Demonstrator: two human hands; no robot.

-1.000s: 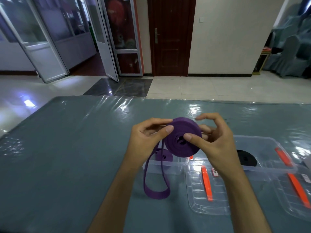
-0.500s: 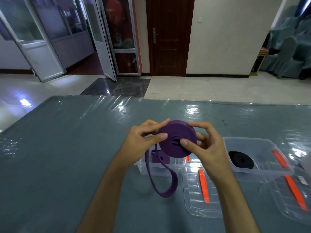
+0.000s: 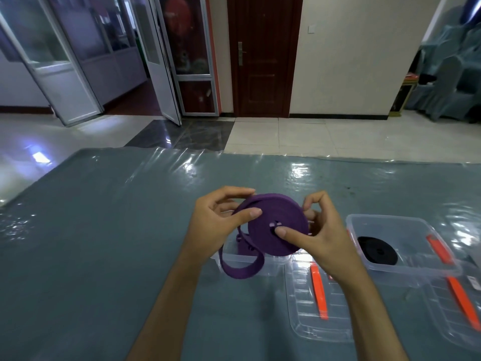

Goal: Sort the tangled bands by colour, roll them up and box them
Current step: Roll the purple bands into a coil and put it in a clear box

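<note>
Both hands, left [image 3: 218,225] and right [image 3: 320,238], clamp the flat purple woven band roll [image 3: 277,225]; rolling looks nearly done, its hanging tail [image 3: 242,267] needing winding on next.

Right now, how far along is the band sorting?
Done: a rolled black band lies in the right box. In hand: left hand and right hand hold the purple roll; its tail hangs unwound. Left: finish rolling, box it.
</note>
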